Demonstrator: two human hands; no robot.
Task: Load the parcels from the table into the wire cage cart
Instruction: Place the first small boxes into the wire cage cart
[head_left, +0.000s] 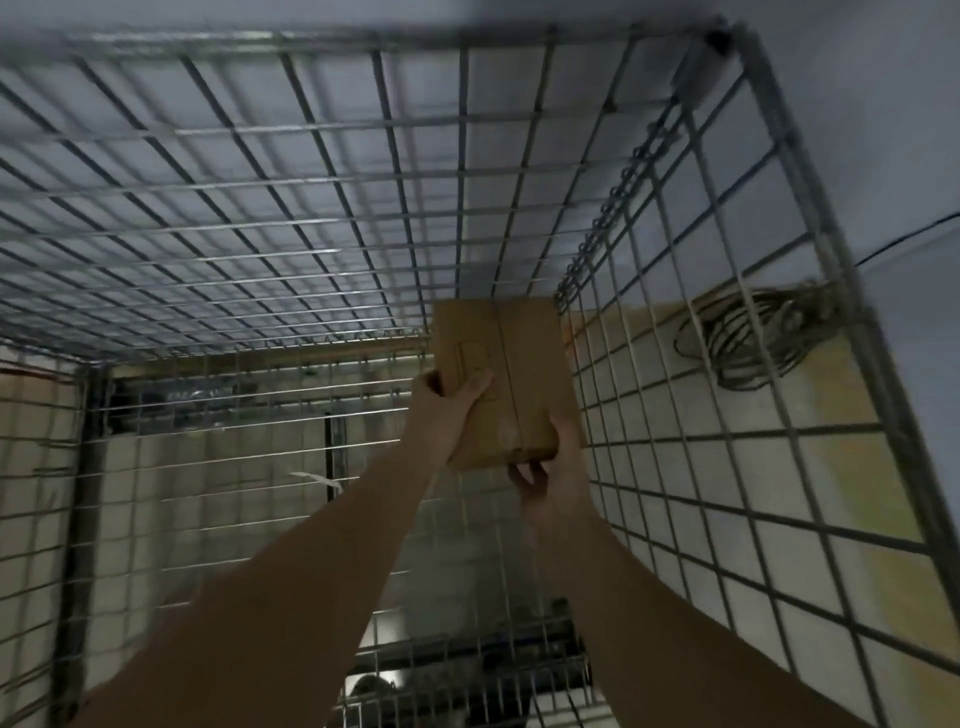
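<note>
Parcel (498, 379), brown cardboard, gripped by left hand (457, 402) and right hand (545, 467), held inside wire cage cart (727, 452) near far right corner; loading step, next likely lowering and release.

A coil of dark cable (753, 338) lies on a pale surface (841, 467).

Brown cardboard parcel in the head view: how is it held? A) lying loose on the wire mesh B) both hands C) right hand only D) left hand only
B: the brown cardboard parcel has the left hand on its left edge and the right hand gripping its near end, inside the wire cage cart.
</note>
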